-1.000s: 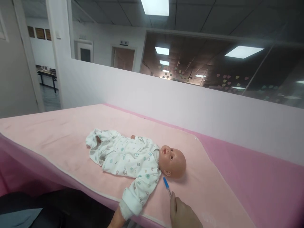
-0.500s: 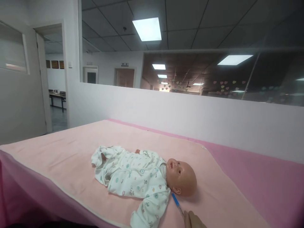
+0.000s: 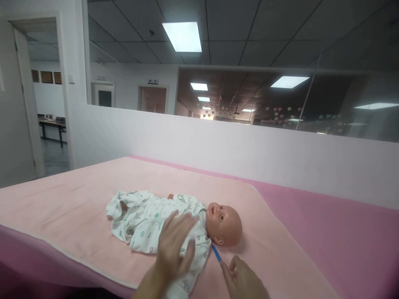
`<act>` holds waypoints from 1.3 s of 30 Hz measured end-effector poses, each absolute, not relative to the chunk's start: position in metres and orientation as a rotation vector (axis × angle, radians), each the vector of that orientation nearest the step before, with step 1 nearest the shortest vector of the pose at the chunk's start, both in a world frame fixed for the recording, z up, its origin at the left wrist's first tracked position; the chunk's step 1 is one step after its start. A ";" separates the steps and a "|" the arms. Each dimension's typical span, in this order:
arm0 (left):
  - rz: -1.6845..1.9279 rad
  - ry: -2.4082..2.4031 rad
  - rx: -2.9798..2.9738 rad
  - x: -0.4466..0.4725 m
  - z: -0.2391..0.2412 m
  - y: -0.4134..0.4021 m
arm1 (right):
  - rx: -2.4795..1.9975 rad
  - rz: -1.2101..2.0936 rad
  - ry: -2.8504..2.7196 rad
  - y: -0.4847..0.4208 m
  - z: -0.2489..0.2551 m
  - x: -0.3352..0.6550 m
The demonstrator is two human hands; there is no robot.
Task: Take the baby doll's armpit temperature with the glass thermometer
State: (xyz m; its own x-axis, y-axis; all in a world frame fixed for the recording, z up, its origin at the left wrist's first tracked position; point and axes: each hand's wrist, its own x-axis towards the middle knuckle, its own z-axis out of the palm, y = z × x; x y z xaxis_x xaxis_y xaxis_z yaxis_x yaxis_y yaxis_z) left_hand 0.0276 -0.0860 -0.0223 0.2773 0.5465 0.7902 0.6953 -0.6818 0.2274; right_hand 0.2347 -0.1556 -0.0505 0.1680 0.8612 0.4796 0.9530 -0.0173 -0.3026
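Note:
A baby doll (image 3: 224,226) lies on its back, its head to the right, in a white patterned outfit (image 3: 143,238). My left hand (image 3: 174,245), somewhat blurred, is over the doll's chest and near sleeve with its fingers spread. It holds nothing that I can see, and I cannot tell whether it presses on the cloth. Beside the doll's neck, a slim blue-ended stick (image 3: 216,253) points in at the collar. My right hand (image 3: 245,278) has its fingers curled at the stick's lower end, the thumb against it. The stick's thin shaft is hidden by that hand.
A peach-coloured sheet (image 3: 77,207) lies under the doll, over a pink cover (image 3: 327,220). Behind runs a white wall (image 3: 187,141) with a wide window (image 3: 233,54) above. An open doorway (image 3: 50,124) stands at the far left.
My left hand has come into view over the doll's chest. More of my right hand shows at the stick, covering its thin shaft. The whole view has shifted slightly right.

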 end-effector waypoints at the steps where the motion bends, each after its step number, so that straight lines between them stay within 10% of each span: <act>1: -1.364 -1.192 -2.353 0.029 -0.021 -0.083 | -1.821 -0.189 -1.736 -0.156 -0.040 0.227; 21: -1.040 -1.268 -2.471 0.043 -0.018 -0.052 | -0.879 -0.092 -1.530 -0.066 -0.035 0.138; 39: -1.544 -1.281 -2.316 0.040 -0.040 -0.053 | -0.874 -0.163 -1.490 -0.056 -0.047 0.136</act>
